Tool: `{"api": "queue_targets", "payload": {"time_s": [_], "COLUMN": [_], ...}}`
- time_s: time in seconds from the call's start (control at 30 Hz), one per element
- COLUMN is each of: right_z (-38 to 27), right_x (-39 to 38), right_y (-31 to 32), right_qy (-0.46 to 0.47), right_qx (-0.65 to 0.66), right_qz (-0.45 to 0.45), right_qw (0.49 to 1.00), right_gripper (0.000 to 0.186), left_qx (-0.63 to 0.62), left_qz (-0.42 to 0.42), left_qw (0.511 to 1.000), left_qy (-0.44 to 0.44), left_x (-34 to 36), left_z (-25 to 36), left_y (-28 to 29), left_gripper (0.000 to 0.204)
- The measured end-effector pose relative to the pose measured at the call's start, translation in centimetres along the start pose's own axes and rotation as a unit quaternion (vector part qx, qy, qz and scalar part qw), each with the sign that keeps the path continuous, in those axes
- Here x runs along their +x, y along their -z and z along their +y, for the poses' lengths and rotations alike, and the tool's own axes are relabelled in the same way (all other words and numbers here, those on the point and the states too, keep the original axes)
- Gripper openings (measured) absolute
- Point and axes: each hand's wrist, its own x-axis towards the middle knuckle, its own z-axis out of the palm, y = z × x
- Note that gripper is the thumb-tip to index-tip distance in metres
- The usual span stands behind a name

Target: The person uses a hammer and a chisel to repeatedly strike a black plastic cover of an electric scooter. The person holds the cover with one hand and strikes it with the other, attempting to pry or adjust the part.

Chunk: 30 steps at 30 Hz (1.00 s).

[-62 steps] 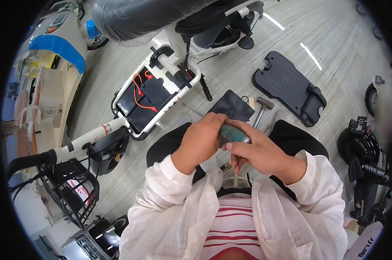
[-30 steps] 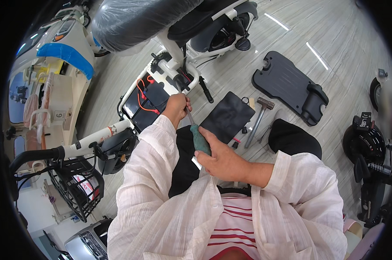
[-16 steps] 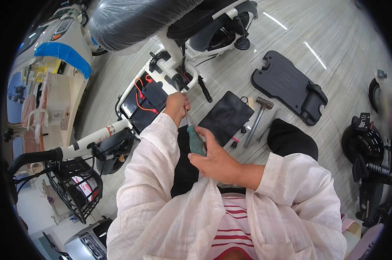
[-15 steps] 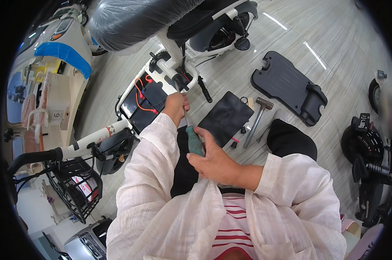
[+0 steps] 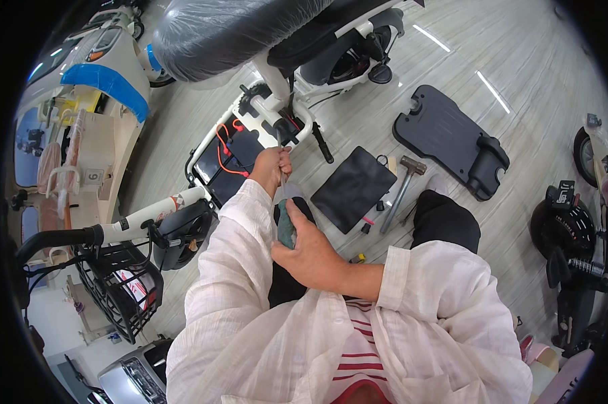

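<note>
A screwdriver (image 5: 285,227) with a green handle points away from me, toward a white electric bike frame (image 5: 259,122). My right hand (image 5: 314,250) is closed round its handle, thumb along the side. Farther forward, my left hand (image 5: 269,168) has its fingers wrapped about the metal shaft. The shaft's far end reaches up to a black tubular part (image 5: 283,128) on the frame; exactly how the tip meets it is too small to tell. Beside my left hand, an open bay in the frame holds black batteries (image 5: 240,151) with orange cables (image 5: 224,149).
On the floor to the right lie a black flat sheet (image 5: 355,190), a hammer (image 5: 405,188) and a black plastic footboard cover (image 5: 448,138). A plastic-wrapped seat (image 5: 216,40) overhangs ahead. At left are a handlebar (image 5: 55,242) and wire basket (image 5: 119,289); another vehicle (image 5: 566,229) stands far right.
My right hand and the screwdriver handle have shifted left and slightly nearer to me, so the screwdriver stands straighter. My left hand stays on the shaft. The whole view has shifted slightly.
</note>
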Motion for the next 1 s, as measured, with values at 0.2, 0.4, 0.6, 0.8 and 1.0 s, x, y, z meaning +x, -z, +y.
{"api": "queue_targets", "payload": {"time_s": [0.2, 0.4, 0.6, 0.8, 1.0], "right_z": [0.0, -0.8, 0.9, 1.9, 11.9], "right_x": [-0.4, -0.7, -0.8, -0.2, 7.3], "right_y": [-0.3, 0.3, 0.2, 0.0, 7.7], "right_qy": [0.020, -0.019, 0.047, 0.038, 0.022], "right_qx": [-0.015, -0.046, -0.016, -0.075, -0.113], "right_qz": [-0.004, -0.008, 0.038, -0.023, 0.296], "right_qw": [1.000, 0.999, 0.998, 0.996, 0.948], "right_gripper": [0.084, 0.080, 0.079, 0.063, 0.044], "left_qx": [0.096, 0.394, 0.540, 0.524, 0.480], "left_qz": [0.002, -0.014, -0.146, -0.119, -0.093], "left_qw": [0.995, 0.877, 0.597, 0.595, 0.575], "left_qy": [-0.037, -0.274, -0.575, -0.598, -0.656], "left_x": [-0.5, -10.3, -20.4, -18.4, -17.8], "left_z": [-0.1, -1.3, -7.7, -8.4, -8.0], "left_y": [1.3, 4.2, 5.9, 6.2, 6.9], "left_gripper": [0.029, 0.051, 0.084, 0.060, 0.035]}}
